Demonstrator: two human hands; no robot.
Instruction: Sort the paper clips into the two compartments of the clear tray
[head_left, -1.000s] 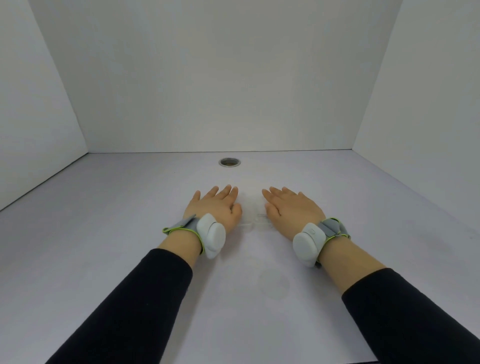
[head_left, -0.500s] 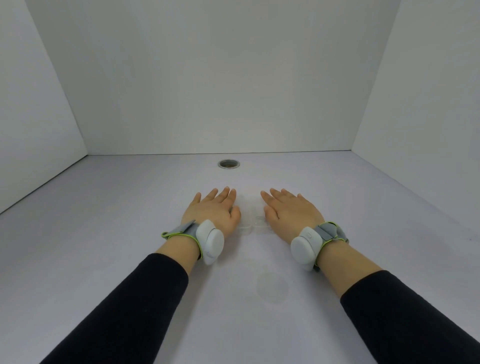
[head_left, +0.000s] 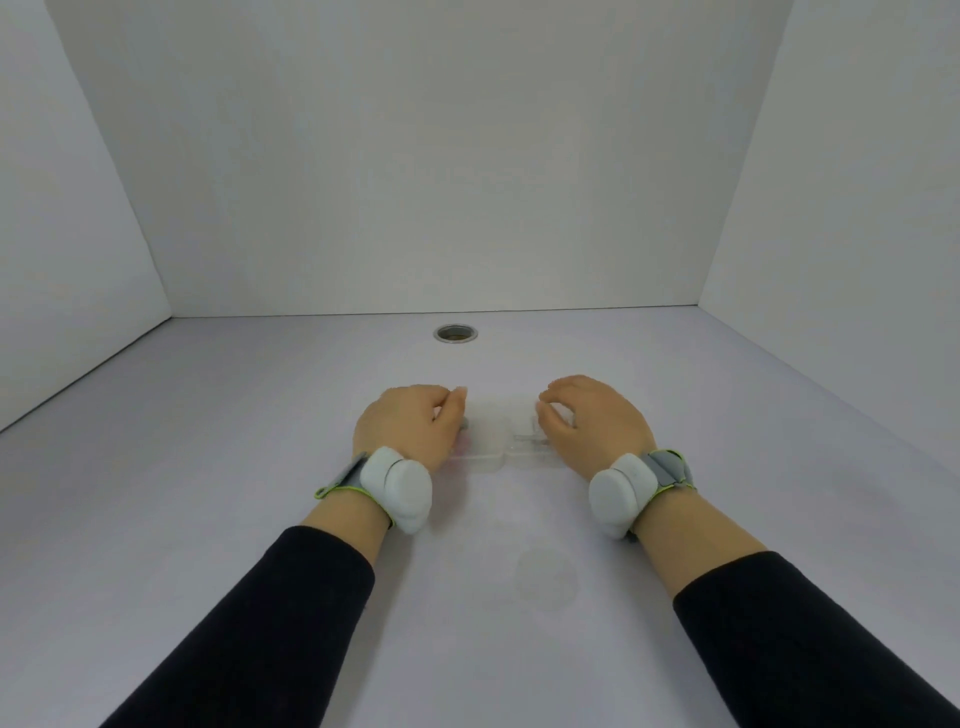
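A clear two-compartment tray (head_left: 491, 451) lies on the white table between my hands and is hard to make out. My left hand (head_left: 410, 426) is at the tray's left end, fingers curled inward with the tips close together. A small grey paper clip (head_left: 464, 425) shows just beside the thumb; whether the fingers pinch it is unclear. My right hand (head_left: 587, 423) is at the tray's right end, its fingers curled down over the right compartment. Faint paper clips (head_left: 531, 442) show under them. Both hands partly hide the tray's ends.
A round metal-rimmed hole (head_left: 455, 333) sits in the table (head_left: 208, 467) near the back wall. White walls close in the left, back and right sides. Both wrists carry white sensor bands, and a faint round mark (head_left: 545, 571) lies on the table nearer to me.
Both hands lay flat with straight fingers before. Now their fingers are curled in at the tray's two ends, and the tray between them shows more.
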